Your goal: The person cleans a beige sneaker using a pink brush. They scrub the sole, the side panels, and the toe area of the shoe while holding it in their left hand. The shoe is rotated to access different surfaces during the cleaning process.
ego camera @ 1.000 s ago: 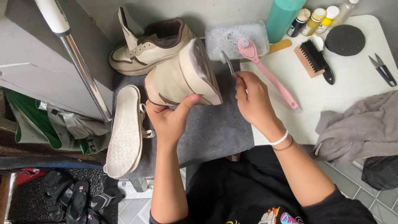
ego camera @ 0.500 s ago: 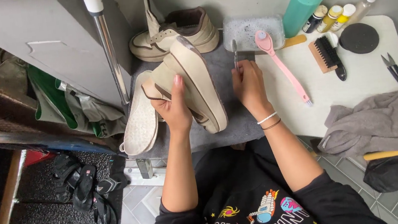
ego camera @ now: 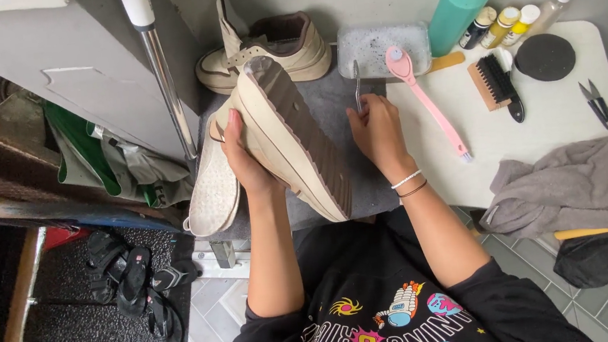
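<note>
The cream shoe [ego camera: 286,138] stands on edge, sole right, over the grey mat [ego camera: 329,125]. Your left hand [ego camera: 244,155] grasps its upper; your right hand [ego camera: 376,129] has fingers clenched around a thin metal tool [ego camera: 357,83]. 1 pink brush [ego camera: 425,102] lies just right.

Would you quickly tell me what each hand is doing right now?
Left hand: closed around the cream shoe, holding it on its side, sole showing.
Right hand: closed on a thin metal tool.
</note>
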